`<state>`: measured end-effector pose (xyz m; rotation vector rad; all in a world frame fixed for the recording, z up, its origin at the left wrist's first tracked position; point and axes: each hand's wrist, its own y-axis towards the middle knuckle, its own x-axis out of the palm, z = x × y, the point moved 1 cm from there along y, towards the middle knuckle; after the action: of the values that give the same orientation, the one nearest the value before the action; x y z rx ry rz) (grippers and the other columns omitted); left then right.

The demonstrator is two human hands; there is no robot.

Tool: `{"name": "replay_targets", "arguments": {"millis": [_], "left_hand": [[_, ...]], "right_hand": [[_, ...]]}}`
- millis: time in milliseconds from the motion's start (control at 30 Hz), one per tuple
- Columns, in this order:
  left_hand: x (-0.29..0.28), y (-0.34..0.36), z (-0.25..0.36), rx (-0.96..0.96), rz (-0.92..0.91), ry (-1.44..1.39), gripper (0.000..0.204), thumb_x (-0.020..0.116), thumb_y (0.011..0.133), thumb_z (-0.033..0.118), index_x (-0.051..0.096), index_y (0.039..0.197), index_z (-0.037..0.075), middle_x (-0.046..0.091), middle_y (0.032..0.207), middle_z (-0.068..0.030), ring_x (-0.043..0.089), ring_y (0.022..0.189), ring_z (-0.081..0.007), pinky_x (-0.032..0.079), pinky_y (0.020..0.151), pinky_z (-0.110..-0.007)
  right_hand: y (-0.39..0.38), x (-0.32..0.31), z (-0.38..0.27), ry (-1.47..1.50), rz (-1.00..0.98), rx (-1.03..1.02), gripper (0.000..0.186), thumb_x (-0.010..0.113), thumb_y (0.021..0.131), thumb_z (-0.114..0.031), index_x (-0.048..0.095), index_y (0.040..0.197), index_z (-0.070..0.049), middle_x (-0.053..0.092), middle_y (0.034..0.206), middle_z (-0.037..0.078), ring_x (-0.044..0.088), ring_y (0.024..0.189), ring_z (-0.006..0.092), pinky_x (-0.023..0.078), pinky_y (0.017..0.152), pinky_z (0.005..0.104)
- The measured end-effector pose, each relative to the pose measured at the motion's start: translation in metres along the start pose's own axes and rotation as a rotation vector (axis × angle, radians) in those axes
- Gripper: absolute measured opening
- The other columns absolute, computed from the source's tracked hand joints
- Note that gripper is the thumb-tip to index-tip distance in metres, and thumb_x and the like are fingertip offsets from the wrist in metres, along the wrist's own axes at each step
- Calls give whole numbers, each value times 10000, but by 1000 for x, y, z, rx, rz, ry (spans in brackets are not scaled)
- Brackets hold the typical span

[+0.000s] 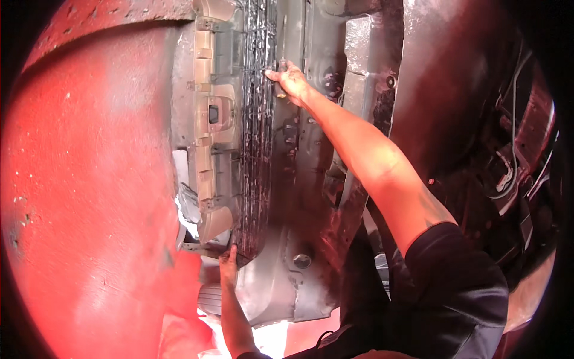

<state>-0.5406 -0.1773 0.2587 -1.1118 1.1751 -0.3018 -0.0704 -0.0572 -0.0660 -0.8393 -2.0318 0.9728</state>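
A red wall (89,179) fills your left side, its outer edge cut off by the dark rim of the view. Beside it stand grey metal panels (299,203), their upper ends running out of view, and much of the dark structure to your far right is lost in shadow. The black slatted piece (257,137) stands upright between the panels and a beige strip (205,173); its top is cut off at the upper edge, and glare breaks up its slats.

Your right arm (376,155) reaches up and leftward from a dark short sleeve (460,275), nearly straight. At its end your right hand (292,82) is beside the upper part of the slatted piece, thumb stretched toward it. Something small and dark shows by the palm; you cannot tell whether the partly hidden fingers close on it.

Your left forearm (239,326) rises from the lower edge, elbow out of view. Your left hand (227,266) is upright at the slatted piece's lower end, a fingertip pointing up against it or just beside it. The other fingers blur together, so you cannot tell whether they grip.
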Motion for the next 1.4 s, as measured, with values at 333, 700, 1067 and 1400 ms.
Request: {"name": "replay_targets", "arguments": {"millis": [333,700,1067,1400], "left_hand": [[-14,51,-33,30,-102,-32,452,679,939,384,725,917,-64,680,823,-13,570,759,-106,483,740,-297],[2,4,-56,71,127,31,624,739,833,527,703,850,-96,688,705,-146,627,686,-202,492,696,-399],[26,-117,7,-36,362,91,628,752,784,567,723,790,-61,664,672,-219,623,613,-328,477,644,-436],[59,-104,-16,20,531,205,700,720,795,598,718,884,-97,686,791,-286,686,764,-432,512,687,-501]], "right_hand": [[-27,25,5,-702,230,-326,346,746,842,-85,557,1098,51,695,966,150,655,880,222,528,816,383],[-43,26,-19,157,95,-18,375,712,914,-177,542,1198,0,652,1117,122,605,1007,222,487,883,376],[-73,4,-42,207,39,1,240,645,973,-292,561,958,-69,603,700,64,576,539,197,509,479,351],[-77,-16,-44,153,-79,4,294,664,954,-381,569,977,-105,615,771,64,614,659,195,555,579,358]]}}
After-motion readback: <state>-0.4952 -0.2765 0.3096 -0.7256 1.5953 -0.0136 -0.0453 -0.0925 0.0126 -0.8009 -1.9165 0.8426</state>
